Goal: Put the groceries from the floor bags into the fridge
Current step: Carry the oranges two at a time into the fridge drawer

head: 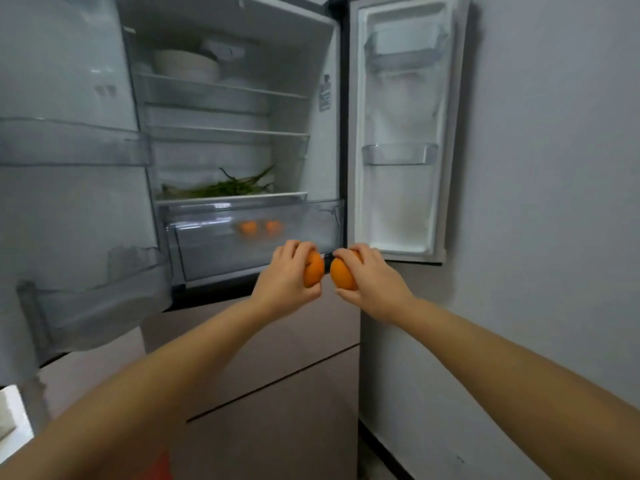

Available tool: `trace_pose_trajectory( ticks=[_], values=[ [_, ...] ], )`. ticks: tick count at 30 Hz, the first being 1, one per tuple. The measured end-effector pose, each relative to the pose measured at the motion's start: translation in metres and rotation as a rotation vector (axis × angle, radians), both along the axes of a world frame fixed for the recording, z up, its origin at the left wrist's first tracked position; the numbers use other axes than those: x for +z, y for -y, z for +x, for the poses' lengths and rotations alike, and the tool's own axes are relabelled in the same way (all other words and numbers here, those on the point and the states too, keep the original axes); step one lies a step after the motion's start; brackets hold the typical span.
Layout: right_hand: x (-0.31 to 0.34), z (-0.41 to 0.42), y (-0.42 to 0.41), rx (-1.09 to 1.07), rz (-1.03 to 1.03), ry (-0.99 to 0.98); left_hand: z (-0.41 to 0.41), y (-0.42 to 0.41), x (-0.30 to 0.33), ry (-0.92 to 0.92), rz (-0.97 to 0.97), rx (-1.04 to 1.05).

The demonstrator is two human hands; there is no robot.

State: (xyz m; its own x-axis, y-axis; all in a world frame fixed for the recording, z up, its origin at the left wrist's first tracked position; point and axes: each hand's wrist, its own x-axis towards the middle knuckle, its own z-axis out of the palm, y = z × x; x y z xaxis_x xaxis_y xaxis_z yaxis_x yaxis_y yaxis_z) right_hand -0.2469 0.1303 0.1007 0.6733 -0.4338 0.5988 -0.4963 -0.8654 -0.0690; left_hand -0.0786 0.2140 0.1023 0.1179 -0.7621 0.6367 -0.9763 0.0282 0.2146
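Both arms out in front of the open fridge [325,140], one orange per hand. Left hand [285,277] curled round its orange [314,270], fingers [289,249] wrapped over the top, thumb underneath. Right hand [372,280] gripping the other orange [343,273] the same way, fingers [346,254] draped over the far side. The two fruits nearly touching between the hands, held up just in front of the clear crisper drawer [249,237].

Probably carried as a pair to save a trip. Drawer pulled out just beyond the fingertips, with two more oranges [261,227] already inside showing through the plastic, so likely headed in beside them to keep like with like. Some green stalks [221,188] lying on the shelf above the fingers, a pale bowl [187,65] way up top, out of the way.

As for writing: a sticker [325,93] on the inner right wall, high above the right fingers, too blurry to read. No brand visible anywhere.
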Motion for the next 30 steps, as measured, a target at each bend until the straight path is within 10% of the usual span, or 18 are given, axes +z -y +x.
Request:
trace_pose_trajectory(
  ticks=[18, 30],
  values=[
    [0.126, 0.199, 0.264, 0.251, 0.046, 0.129, 0.187, 0.239, 0.132, -0.139, -0.007, 0.216],
    [0.129, 0.431, 0.315, 0.529, 0.006, -0.837, 0.339, 0.251, 0.142, 0.023, 0.923, 0.591]
  ],
)
